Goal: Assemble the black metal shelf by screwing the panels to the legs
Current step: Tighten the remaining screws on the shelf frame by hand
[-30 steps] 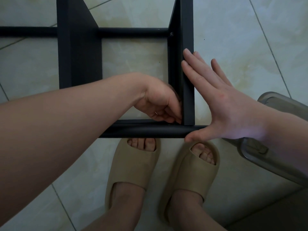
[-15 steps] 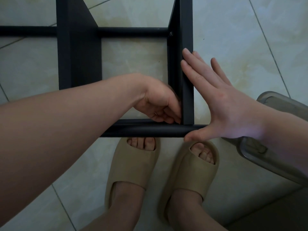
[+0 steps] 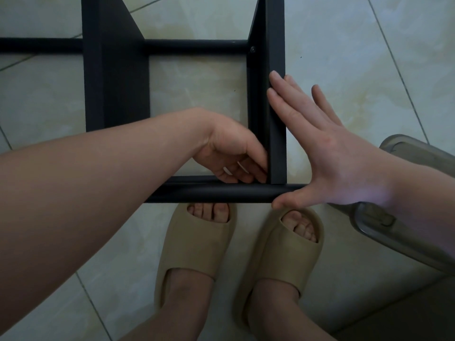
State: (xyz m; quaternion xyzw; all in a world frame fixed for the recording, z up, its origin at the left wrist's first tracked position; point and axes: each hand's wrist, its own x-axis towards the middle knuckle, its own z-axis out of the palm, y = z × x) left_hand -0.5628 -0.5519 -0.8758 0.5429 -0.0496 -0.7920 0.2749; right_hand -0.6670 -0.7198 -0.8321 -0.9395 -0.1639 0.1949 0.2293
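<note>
The black metal shelf lies on its side on the tiled floor. Its right panel (image 3: 277, 45) and left panel (image 3: 115, 82) run away from me between the near leg (image 3: 209, 194) and the far leg (image 3: 194, 45). My left hand (image 3: 231, 156) is curled inside the corner where the right panel meets the near leg. Its fingertips pinch at the joint and hide the screw there. My right hand (image 3: 327, 153) presses flat on the right panel's outer face, thumb under the near leg. A screw head (image 3: 252, 49) shows at the far joint.
My feet in tan sandals (image 3: 197, 242) stand just behind the near leg. A grey plastic seat (image 3: 403, 217) sits at the right, under my right wrist. Pale floor tiles (image 3: 357, 57) surround the shelf.
My left fingers have shifted slightly at the corner joint. The right hand and the shelf have stayed in place.
</note>
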